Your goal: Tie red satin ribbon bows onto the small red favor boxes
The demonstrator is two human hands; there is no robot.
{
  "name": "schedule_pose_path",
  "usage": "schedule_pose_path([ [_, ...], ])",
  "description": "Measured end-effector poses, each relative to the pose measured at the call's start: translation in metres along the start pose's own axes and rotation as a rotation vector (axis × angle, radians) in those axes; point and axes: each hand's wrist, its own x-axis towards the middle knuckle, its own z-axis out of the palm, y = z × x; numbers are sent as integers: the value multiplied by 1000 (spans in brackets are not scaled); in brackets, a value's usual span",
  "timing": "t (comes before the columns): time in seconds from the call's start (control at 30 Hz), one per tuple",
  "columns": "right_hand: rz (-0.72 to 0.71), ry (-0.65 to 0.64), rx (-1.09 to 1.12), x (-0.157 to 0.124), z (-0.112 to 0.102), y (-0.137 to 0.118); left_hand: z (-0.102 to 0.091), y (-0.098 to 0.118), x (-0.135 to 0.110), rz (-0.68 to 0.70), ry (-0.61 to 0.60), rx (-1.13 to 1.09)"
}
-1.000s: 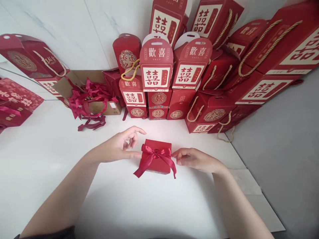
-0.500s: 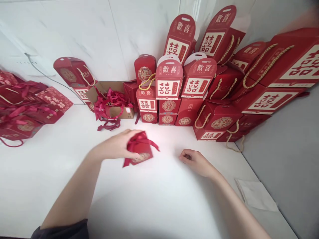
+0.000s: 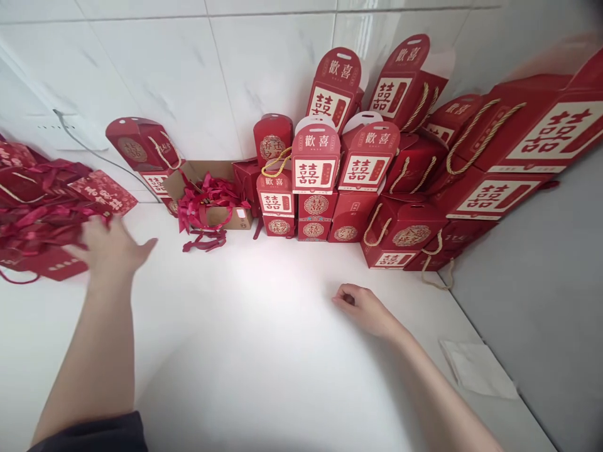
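My left hand (image 3: pixel 110 248) is open, fingers spread, at the right side of a pile of red gift boxes with ribbon bows (image 3: pixel 38 235). It holds nothing and partly covers the pile; whether it touches a box I cannot tell. A red box with a floral print (image 3: pixel 106 193) lies just behind its fingers. My right hand (image 3: pixel 362 306) rests on the white table (image 3: pixel 254 339), fingers curled loosely into a fist, with nothing visible in it. Behind it stand stacked red boxes with rope handles (image 3: pixel 409 229).
A cardboard box (image 3: pixel 230 218) full of dark pink ribbons (image 3: pixel 210 194) stands by the tiled wall, with a loose ribbon (image 3: pixel 205 241) before it. Red gift boxes (image 3: pixel 315 169) are stacked at the back and right. A folded white cloth (image 3: pixel 480 369) lies beside the grey partition (image 3: pixel 532 301).
My left hand has moved left from the table's middle to the pile and let go of the red ribboned box it held. My right hand has stayed curled in place. The view has shifted slightly.
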Motion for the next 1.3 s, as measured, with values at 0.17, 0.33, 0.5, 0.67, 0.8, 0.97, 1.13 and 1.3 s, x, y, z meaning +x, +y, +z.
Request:
schedule_pose_path([
  [0.17, -21, 52, -31, 4, -1, -7, 72, 102, -43, 301, -127, 8],
  [0.33, -123, 252, -160, 10, -45, -41, 116, 153, -88, 562, -310, -132],
  [0.5, -197, 786, -538, 13, -120, -67, 129, 146, -89, 543, -459, -174],
  [0.67, 23, 582, -725, 23, -164, -45, 133, 142, -88, 536, -457, -180],
  [0.8, 57, 492, -835, 29, -174, -29, 133, 144, -90, 533, -449, -179],
  [0.97, -7, 518, -816, 26, -172, -29, 130, 145, -91, 529, -462, -173],
  [1.13, -9, 523, -774, 35, -165, -26, 127, 146, -92, 528, -476, -184],
  [1.3, -226, 633, -697, 22, -165, -39, 127, 146, -92, 519, -482, -201],
])
